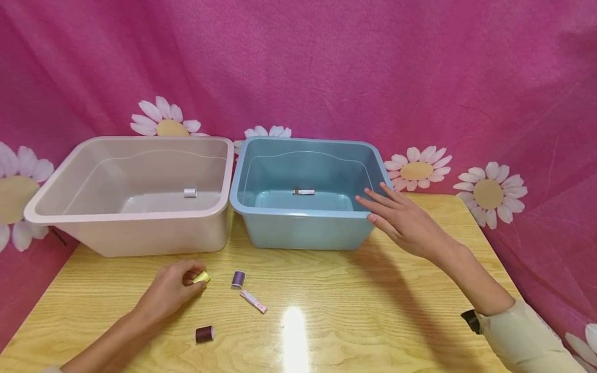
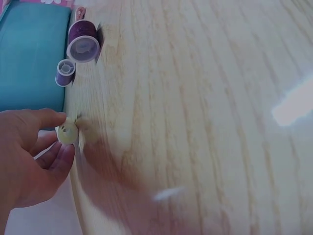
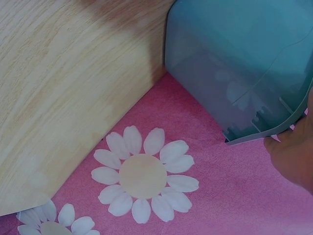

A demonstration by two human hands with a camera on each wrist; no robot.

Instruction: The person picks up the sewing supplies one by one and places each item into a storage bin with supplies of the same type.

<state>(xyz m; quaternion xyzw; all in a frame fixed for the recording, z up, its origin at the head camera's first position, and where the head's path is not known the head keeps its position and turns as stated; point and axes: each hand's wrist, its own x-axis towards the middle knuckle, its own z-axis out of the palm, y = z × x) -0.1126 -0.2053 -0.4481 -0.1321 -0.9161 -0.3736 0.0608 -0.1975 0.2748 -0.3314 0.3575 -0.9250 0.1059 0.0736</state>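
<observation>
One white spool [image 1: 190, 192] is contained in the smooth beige bin [image 1: 154, 238] at left, one brown-ended strip [image 1: 305, 192] in the blue bin [image 1: 303, 230] at centre. At lower left, a yellow spool [image 1: 202, 277] is pinched by the left hand [image 1: 168, 290]; the right hand [image 1: 410, 224] is spread straight-fingered at the blue bin's rim. Marks on the pink-and-white strip [image 1: 253, 301] cannot be read.

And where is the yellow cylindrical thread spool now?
In the head view's left half, the left hand pinches the yellow spool, left of the purple thread spool.
</observation>
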